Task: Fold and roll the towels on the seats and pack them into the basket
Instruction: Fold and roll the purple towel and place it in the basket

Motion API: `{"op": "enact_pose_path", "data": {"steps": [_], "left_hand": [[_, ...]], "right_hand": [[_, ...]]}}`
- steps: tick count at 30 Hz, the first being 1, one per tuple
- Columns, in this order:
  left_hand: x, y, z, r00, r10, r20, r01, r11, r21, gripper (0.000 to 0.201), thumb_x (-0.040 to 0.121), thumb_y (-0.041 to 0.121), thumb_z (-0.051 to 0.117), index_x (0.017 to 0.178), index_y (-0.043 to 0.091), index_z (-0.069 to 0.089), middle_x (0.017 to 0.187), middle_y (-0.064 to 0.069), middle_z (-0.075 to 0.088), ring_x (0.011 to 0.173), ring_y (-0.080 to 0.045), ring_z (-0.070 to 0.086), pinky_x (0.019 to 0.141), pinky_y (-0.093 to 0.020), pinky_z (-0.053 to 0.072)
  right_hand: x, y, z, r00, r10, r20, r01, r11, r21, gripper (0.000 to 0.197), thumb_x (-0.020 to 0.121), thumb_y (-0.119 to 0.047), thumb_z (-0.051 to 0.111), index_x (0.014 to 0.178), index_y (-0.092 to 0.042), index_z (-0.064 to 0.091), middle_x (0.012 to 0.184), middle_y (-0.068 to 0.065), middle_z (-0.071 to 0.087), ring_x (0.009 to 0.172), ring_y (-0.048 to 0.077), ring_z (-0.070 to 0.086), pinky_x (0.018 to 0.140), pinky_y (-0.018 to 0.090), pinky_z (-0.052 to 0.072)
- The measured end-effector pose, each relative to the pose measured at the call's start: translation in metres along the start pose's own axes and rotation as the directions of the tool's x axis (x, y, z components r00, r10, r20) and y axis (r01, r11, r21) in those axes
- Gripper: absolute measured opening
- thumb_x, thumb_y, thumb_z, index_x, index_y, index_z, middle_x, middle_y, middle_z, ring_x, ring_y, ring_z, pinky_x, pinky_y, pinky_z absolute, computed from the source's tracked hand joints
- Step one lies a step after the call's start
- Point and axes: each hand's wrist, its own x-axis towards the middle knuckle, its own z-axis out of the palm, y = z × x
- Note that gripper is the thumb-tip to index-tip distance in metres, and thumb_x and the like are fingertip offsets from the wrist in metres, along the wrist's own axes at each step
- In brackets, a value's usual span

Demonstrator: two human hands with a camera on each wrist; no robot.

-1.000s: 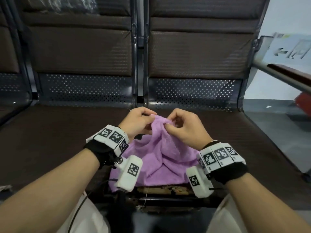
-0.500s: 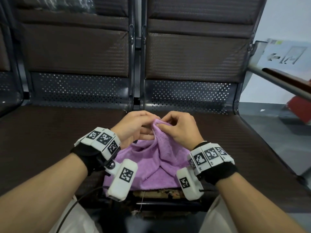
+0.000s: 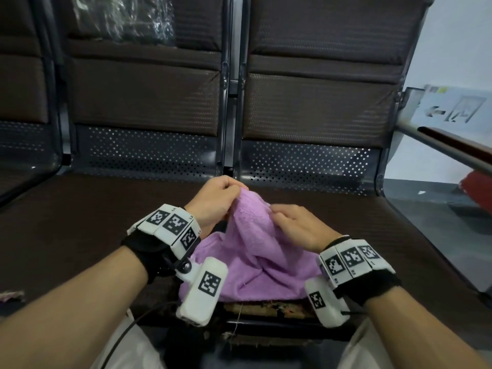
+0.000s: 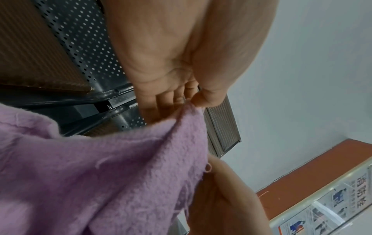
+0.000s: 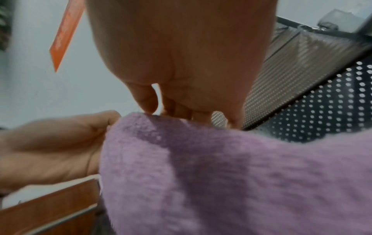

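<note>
A lilac towel (image 3: pixel 255 262) lies bunched at the front of the brown seats, one corner lifted off the pile. My left hand (image 3: pixel 221 194) pinches that raised corner between thumb and fingers, as the left wrist view shows at the towel (image 4: pixel 120 167) under my left hand (image 4: pixel 191 101). My right hand (image 3: pixel 290 222) grips the towel's edge a little lower and to the right, fingers curled over the fabric. In the right wrist view the towel (image 5: pixel 221 174) hangs below my right hand (image 5: pixel 181 114). No basket shows in any view.
Two brown padded seats (image 3: pixel 80 235) with perforated metal backs (image 3: pixel 149 150) fill the view. A metal armrest (image 3: pixel 447 145) runs along the right side. Crinkled clear plastic (image 3: pixel 119 20) sits on the far backrest. A small scrap (image 3: pixel 10 295) lies at the left seat's front.
The hands, side by side at the towel's peak before, have separated: the left keeps the corner up while the right has slid down and to the right along the edge.
</note>
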Motion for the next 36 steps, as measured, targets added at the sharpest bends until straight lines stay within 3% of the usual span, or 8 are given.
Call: {"op": "enact_pose_path", "data": {"steps": [4, 11, 14, 17, 23, 26, 31, 36], "left_hand": [[-0.009, -0.001, -0.007, 0.990, 0.020, -0.140, -0.015, 0.999, 0.031, 0.032, 0.095, 0.006, 0.034, 0.077, 0.017, 0.059, 0.084, 0.003, 0.056, 0.078, -0.006, 0.050, 0.065, -0.023, 0.038], [-0.023, 0.007, -0.015, 0.970, 0.158, -0.187, -0.118, 0.970, 0.212, 0.033, 0.093, 0.010, 0.033, 0.069, 0.022, 0.053, 0.076, 0.008, 0.053, 0.078, -0.010, 0.048, 0.077, -0.026, 0.035], [-0.036, 0.012, -0.016, 0.968, 0.238, -0.082, -0.201, 0.926, 0.319, 0.034, 0.099, 0.041, 0.031, 0.081, 0.023, 0.053, 0.085, 0.008, 0.055, 0.083, -0.011, 0.051, 0.075, -0.030, 0.038], [-0.055, 0.018, -0.020, 0.951, 0.248, 0.187, -0.306, 0.853, 0.423, 0.064, 0.078, 0.071, 0.025, 0.103, 0.019, 0.051, 0.093, 0.000, 0.057, 0.083, -0.015, 0.053, 0.083, -0.040, 0.045], [-0.070, 0.026, -0.032, 0.913, 0.111, 0.393, -0.350, 0.709, 0.613, 0.032, 0.097, 0.033, 0.043, 0.126, 0.020, 0.042, 0.107, 0.003, 0.055, 0.092, -0.012, 0.055, 0.078, -0.028, 0.044], [-0.071, 0.030, -0.034, 0.907, 0.116, 0.404, -0.370, 0.676, 0.637, 0.022, 0.098, 0.028, 0.044, 0.117, 0.020, 0.047, 0.112, 0.001, 0.052, 0.100, -0.014, 0.053, 0.088, -0.032, 0.043], [-0.062, 0.029, -0.036, 0.934, 0.130, 0.333, -0.344, 0.578, 0.740, 0.006, 0.096, 0.026, 0.049, 0.097, 0.021, 0.048, 0.098, -0.002, 0.044, 0.092, -0.018, 0.047, 0.083, -0.032, 0.038], [-0.053, 0.030, -0.032, 0.947, 0.294, 0.130, -0.293, 0.621, 0.727, 0.013, 0.087, 0.023, 0.064, 0.081, 0.015, 0.056, 0.078, 0.005, 0.052, 0.079, -0.017, 0.054, 0.069, -0.029, 0.039]], "right_hand": [[-0.014, -0.007, 0.002, 0.998, 0.043, 0.051, -0.022, 0.936, -0.351, 0.014, 0.085, -0.015, 0.047, 0.072, -0.019, 0.045, 0.087, 0.005, 0.063, 0.090, 0.029, 0.056, 0.079, 0.035, 0.036], [-0.033, -0.023, -0.008, 0.967, -0.023, -0.253, 0.002, 0.996, -0.084, 0.033, 0.077, -0.010, 0.069, 0.107, -0.019, 0.060, 0.089, -0.003, 0.069, 0.082, 0.011, 0.063, 0.074, 0.026, 0.048], [-0.046, -0.028, -0.012, 0.975, 0.028, -0.221, -0.040, 0.998, -0.051, 0.056, 0.072, -0.008, 0.076, 0.122, -0.023, 0.058, 0.075, -0.011, 0.065, 0.062, -0.005, 0.055, 0.057, 0.011, 0.041], [-0.063, -0.034, -0.016, 0.988, 0.045, -0.149, -0.066, 0.988, -0.140, 0.023, 0.073, -0.009, 0.076, 0.091, -0.023, 0.074, 0.068, -0.011, 0.067, 0.048, -0.002, 0.054, 0.046, 0.011, 0.043], [-0.094, -0.044, -0.016, 0.917, -0.167, -0.362, 0.043, 0.945, -0.325, 0.007, 0.073, -0.020, 0.080, 0.080, -0.020, 0.077, 0.090, -0.008, 0.044, 0.084, 0.008, 0.042, 0.072, 0.025, 0.046], [-0.095, -0.042, -0.013, 0.959, -0.148, -0.243, 0.026, 0.894, -0.447, 0.015, 0.079, -0.031, 0.073, 0.078, -0.019, 0.064, 0.100, -0.007, 0.044, 0.094, 0.012, 0.034, 0.085, 0.027, 0.037], [-0.085, -0.042, -0.018, 0.970, -0.005, -0.243, -0.041, 0.982, -0.186, 0.005, 0.087, -0.015, 0.057, 0.092, -0.015, 0.057, 0.086, 0.002, 0.066, 0.078, 0.020, 0.060, 0.070, 0.035, 0.049], [-0.072, -0.041, -0.043, 0.950, 0.007, -0.311, -0.065, 0.982, -0.178, 0.024, 0.083, -0.002, 0.058, 0.092, -0.018, 0.074, 0.086, 0.001, 0.073, 0.080, 0.013, 0.061, 0.069, 0.019, 0.042]]}}
